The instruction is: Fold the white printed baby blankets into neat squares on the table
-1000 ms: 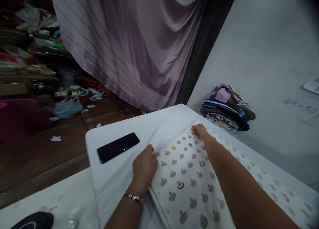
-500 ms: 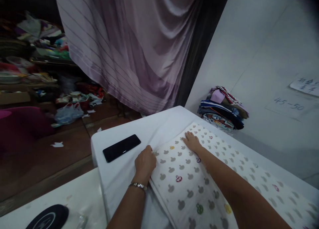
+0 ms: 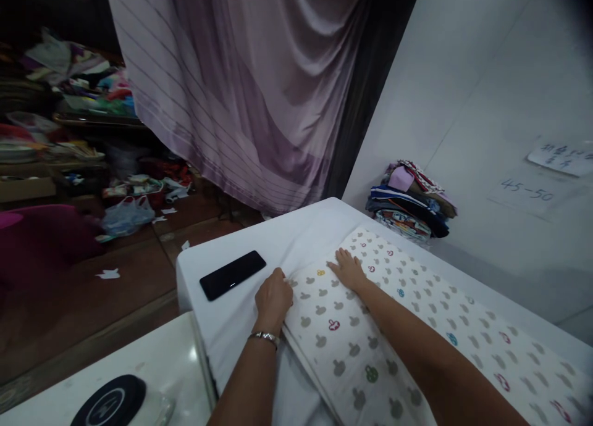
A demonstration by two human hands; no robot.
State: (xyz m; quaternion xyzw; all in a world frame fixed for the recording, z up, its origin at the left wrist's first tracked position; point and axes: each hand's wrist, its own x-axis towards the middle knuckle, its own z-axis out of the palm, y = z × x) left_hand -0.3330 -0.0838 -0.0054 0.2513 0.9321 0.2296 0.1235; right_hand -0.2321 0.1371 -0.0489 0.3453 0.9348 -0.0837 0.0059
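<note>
A white cloth printed with grey and coloured mushrooms [image 3: 354, 350] lies folded along the white-covered table [image 3: 319, 219]. At its left edge, my left hand [image 3: 274, 295] is closed, gripping the fabric between thumb and fingers; a metal bracelet [image 3: 265, 338] circles that wrist. My right hand [image 3: 346, 269] rests flat on the cloth near its far end, fingers spread. To the left of my left hand a black phone [image 3: 233, 275] lies on the white cover.
A stack of folded fabrics [image 3: 410, 199] stands by the wall [image 3: 486, 123] behind the table. Front left, a white surface [image 3: 171, 346] carries a round black object [image 3: 111, 402]. A purple curtain [image 3: 259, 92] hangs behind. Bags and clutter, including a plastic bag [image 3: 127, 216], crowd the left.
My right hand has slid a little left across the cloth, towards my left hand. My left hand keeps its hold on the edge. The view has shifted slightly.
</note>
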